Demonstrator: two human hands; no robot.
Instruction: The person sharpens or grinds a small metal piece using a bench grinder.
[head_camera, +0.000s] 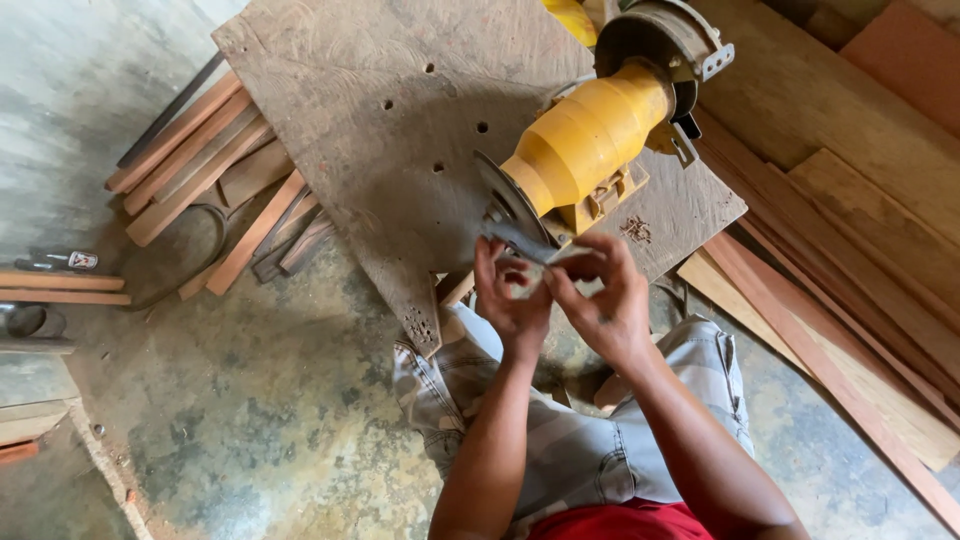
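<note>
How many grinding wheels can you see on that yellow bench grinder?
2: a bare wheel at the near end by both hands, and one under the guard at the far end, mostly hidden.

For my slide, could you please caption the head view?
Both hands, left hand and right hand, hold a thin metal blade against the yellow bench grinder wheel.

Both hands (560, 295) press a dark blade (522, 240) against the yellow grinder's (590, 135) wheel (508, 200).

Glossy yellow plastic grinder (590, 135), rough wooden board (380, 110)
</note>
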